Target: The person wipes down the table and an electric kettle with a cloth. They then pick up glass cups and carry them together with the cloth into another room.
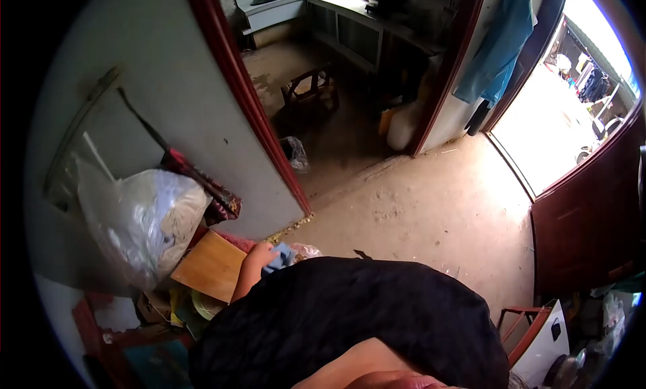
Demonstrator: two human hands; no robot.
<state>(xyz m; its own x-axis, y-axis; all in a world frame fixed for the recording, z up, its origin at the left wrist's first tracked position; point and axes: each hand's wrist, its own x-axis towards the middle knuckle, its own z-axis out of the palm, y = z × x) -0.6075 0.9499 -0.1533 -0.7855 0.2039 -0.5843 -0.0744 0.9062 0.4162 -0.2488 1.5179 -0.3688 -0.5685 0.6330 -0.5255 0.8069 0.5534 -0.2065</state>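
At the left side of my dark top, my left hand [261, 254] reaches down with its fingers closed on a blue-grey cloth [279, 257]. A crumpled clear plastic bag [307, 252] lies just beyond the cloth, partly hidden by my body. Close to my left forearm is a flat light-brown wooden board [211, 264], with a red item showing behind it. My right hand does not appear; my torso covers the lower middle of the view.
On the left wall hang a stuffed clear plastic bag [145, 217] and a dark red folded umbrella [202, 180]. A red-framed doorway opens onto a kitchen with a small wooden chair [309, 87]. A blue garment [496, 49] hangs beside the open outer door [585, 214].
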